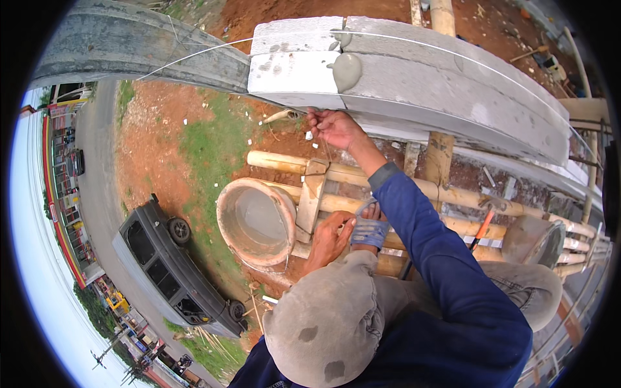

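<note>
My right hand (333, 128) is raised to the lower edge of a row of pale grey blocks (446, 81). Its fingertips are pinched together just under a taut thin line along that edge; what they hold is too small to make out. A wet lump of mortar (347, 71) sits over the joint beside a whiter block (291, 72). Lower down, my left hand (331, 238) is closed with bent fingers, next to my foot in a blue sandal (370, 229). Anything inside that hand is hidden. Left of it stands a round basin (226, 226) with grey mortar (262, 216).
Bamboo poles (284, 161) form the scaffold under me, with a short wooden board (312, 200) across them. To the right are an orange-handled hammer (482, 227) and a mortar-stained bucket (527, 242). A grey concrete beam (149, 48) meets the blocks. A grey van (174, 265) stands below.
</note>
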`<state>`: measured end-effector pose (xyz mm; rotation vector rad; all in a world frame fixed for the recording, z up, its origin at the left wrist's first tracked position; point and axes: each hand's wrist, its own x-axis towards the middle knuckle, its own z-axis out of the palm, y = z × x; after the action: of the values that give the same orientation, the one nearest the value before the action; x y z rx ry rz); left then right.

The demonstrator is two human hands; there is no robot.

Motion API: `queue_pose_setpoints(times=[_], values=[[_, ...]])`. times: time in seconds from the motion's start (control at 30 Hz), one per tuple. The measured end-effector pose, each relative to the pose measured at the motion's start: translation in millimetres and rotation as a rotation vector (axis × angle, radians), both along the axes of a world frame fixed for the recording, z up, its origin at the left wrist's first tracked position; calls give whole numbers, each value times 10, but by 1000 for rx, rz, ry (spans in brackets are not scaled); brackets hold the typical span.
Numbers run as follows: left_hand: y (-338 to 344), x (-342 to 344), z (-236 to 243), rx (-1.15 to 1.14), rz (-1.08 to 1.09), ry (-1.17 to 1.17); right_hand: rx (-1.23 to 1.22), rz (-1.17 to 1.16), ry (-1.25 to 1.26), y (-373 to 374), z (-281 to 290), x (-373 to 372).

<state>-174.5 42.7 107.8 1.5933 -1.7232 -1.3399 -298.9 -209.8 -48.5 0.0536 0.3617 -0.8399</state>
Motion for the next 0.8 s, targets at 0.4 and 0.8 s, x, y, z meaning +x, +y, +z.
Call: queue_pose_setpoints(times=[0.4,0.8], values=[[-13,84,-10,-50,-21,-2,122,-140,66,242,34,-491],[-47,8,-7,-1,19,28,-80,-196,924,801,910,-1150]])
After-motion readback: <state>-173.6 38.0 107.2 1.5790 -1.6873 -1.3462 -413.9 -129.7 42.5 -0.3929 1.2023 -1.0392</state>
